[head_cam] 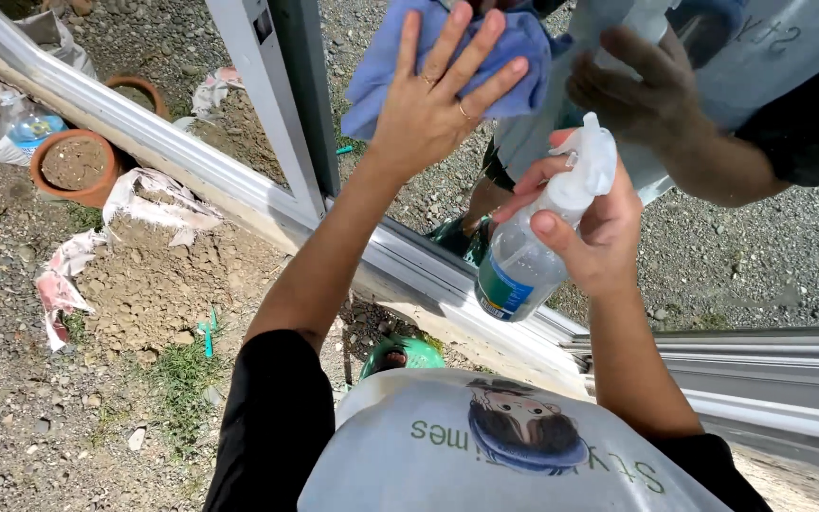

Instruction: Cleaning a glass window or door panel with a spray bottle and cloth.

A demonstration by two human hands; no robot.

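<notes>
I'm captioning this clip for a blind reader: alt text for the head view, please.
The left hand presses a blue cloth flat against a window pane, while the right hand holds a clear spray bottle. Gravel and terracotta pots lie below.

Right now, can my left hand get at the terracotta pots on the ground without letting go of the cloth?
Probably not. The left hand is pressed flat on the blue cloth against the glass, and the pots sit well off to the left on the gravel, beyond the window frame.

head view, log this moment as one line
left hand: flat on blue cloth against window glass | right hand: holds spray bottle
</notes>
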